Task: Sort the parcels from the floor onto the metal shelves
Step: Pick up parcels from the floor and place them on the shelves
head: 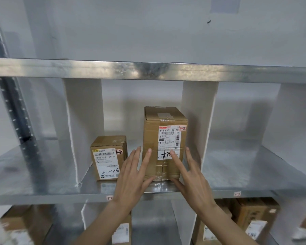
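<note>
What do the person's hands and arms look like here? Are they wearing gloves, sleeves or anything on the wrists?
Both are bare. The left hand and the right hand have no gloves, and no rings show on the fingers. No watch or band shows on either wrist. The forearms are uncovered as far as the bottom edge of the picture, so no sleeve is in view. The fingers are slender, with short plain nails.

A tall brown parcel (164, 144) stands upright on the metal shelf (237, 167), just right of a smaller parcel (108, 157).
</note>
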Demonstrator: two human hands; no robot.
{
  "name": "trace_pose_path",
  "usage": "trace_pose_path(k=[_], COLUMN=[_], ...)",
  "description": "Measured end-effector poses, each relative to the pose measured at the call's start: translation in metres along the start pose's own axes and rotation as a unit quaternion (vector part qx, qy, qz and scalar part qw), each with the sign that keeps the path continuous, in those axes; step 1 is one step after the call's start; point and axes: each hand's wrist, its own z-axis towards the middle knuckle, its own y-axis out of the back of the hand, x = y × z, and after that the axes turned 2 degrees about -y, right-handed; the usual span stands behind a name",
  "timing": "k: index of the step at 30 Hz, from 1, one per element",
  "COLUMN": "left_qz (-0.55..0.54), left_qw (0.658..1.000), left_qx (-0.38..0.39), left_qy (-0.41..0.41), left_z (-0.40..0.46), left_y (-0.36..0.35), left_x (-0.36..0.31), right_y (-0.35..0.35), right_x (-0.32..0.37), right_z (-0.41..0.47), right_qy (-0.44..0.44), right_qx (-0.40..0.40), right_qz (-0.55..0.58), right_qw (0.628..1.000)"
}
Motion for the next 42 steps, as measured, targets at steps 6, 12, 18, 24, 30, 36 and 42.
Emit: trace_pose_path(k=[6, 12, 18, 24, 30, 36, 42], left_qz=[-0.006, 0.007, 0.076, 0.174, 0.261, 0.292, 0.304], left_qw=[1.0, 0.999, 0.993, 0.969, 0.916, 0.872, 0.845], left_qx=[-0.009, -0.037, -0.057, -0.054, -0.046, -0.026, 0.029], left_qy=[-0.001, 0.005, 0.065, 0.166, 0.302, 0.392, 0.438], left_z=[-0.02, -0.073, -0.17, -0.314, -0.459, -0.575, -0.673], left_y=[0.044, 0.142, 0.277, 0.43, 0.555, 0.61, 0.606], left_x=[0.001, 0.049, 0.152, 0.274, 0.368, 0.451, 0.573], right_y=[0.034, 0.055, 0.046, 0.005, -0.046, -0.132, -0.266], right_x=[0.038, 0.143, 0.319, 0.525, 0.718, 0.869, 0.997], right_z=[-0.018, -0.035, -0.052, -0.075, -0.111, -0.141, -0.161], right_qy=[0.037, 0.086, 0.157, 0.244, 0.329, 0.378, 0.407], right_qx=[-0.046, -0.053, -0.056, -0.034, -0.002, 0.051, 0.13], right_qz=[-0.045, -0.096, -0.047, 0.044, 0.125, 0.203, 0.226], right_qw=[0.997, 0.99, 0.985, 0.968, 0.936, 0.902, 0.876])
